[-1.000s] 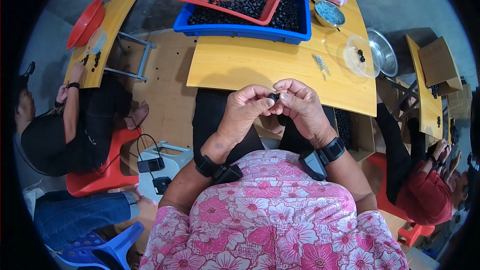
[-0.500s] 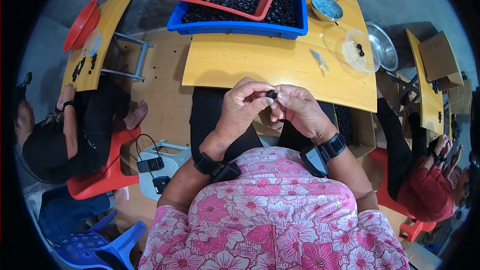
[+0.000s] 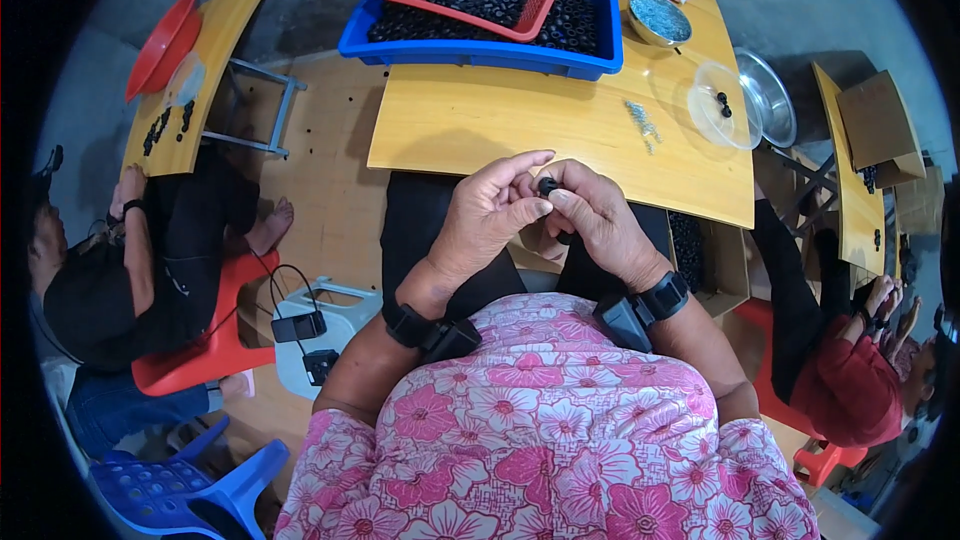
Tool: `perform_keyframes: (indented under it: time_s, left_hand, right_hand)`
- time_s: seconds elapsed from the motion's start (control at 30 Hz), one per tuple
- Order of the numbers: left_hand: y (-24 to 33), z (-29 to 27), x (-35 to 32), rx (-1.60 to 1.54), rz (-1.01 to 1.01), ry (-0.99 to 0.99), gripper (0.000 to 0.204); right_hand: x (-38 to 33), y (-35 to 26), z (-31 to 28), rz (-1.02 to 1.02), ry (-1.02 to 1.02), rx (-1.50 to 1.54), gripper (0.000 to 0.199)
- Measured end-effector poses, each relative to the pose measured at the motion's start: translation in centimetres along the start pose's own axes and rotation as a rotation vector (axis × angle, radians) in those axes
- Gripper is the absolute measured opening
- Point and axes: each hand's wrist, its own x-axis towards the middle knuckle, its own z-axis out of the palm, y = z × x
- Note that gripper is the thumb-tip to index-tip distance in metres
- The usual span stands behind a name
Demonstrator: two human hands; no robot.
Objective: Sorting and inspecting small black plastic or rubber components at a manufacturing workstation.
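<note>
My two hands meet over my lap, just in front of the table's near edge. My right hand pinches a small round black part between thumb and forefinger. Under its curled fingers a second black piece peeks out, mostly hidden. My left hand closes in from the other side, its thumb and a bent finger at the same part while the forefinger is raised off it. Beyond the hands, several thin clear pieces lie on the yellow table.
A blue tray of black rings bears a tilted red basket at the back. To its right are a metal bowl and a clear plastic dish with black parts. Seated people work at tables on both sides.
My left forefinger has lifted off the black part, and the right fingers have curled more around it. The second black piece now shows below them. The view has shifted slightly.
</note>
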Motion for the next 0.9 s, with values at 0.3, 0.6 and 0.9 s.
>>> perform_keyframes:
  time_s: [0.3, 0.6, 0.9]
  left_hand:
    - [1.3, 0.6, -0.3, -0.017, -0.02, -0.061, 0.053]
    - [0.7, 0.7, -0.4, -0.021, 0.014, -0.04, 0.049]
    - [0.9, 0.8, 0.2, -0.178, -0.083, -0.097, 0.046]
  right_hand:
    - [0.0, -1.4, 0.4, -0.247, 0.023, -0.466, 0.021]
    - [0.2, -0.8, 0.6, -0.253, 0.047, -0.459, 0.021]
    - [0.7, -0.1, 0.4, -0.271, 0.09, -0.432, 0.018]
